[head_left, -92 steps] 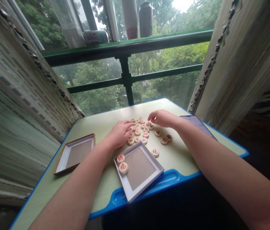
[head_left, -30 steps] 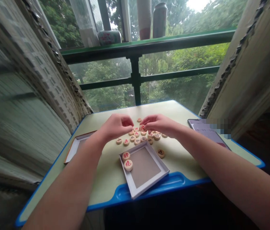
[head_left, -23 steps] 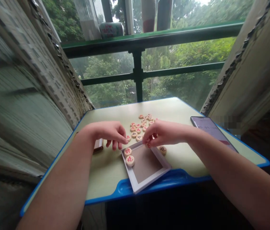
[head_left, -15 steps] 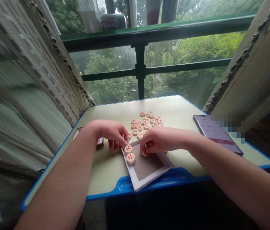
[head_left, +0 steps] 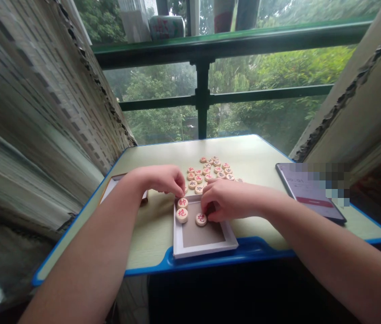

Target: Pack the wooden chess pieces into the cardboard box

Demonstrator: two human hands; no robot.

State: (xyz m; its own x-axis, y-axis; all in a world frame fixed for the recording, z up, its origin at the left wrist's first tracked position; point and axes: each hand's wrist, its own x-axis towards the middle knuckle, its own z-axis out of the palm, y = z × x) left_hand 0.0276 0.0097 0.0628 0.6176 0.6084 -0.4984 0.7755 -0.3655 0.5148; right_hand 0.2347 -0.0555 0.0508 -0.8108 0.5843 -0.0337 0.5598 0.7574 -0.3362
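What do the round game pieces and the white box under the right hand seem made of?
Pale tan, round game pieces: perhaps smooth wood, from their warm, even tone; plastic is possible. Shallow white box: likely matte cardboard, from its thin walls and lack of glare.

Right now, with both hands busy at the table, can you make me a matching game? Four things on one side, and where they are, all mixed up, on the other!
Things:
1. phone
2. can lying on its side
3. brown-edged tray
4. right hand

Places:
A. on the green rail
B. at a red-marked piece in the white box
C. on the right side of the table
D. partly hidden behind the left arm

Pairs: 1-C, 2-A, 3-D, 4-B
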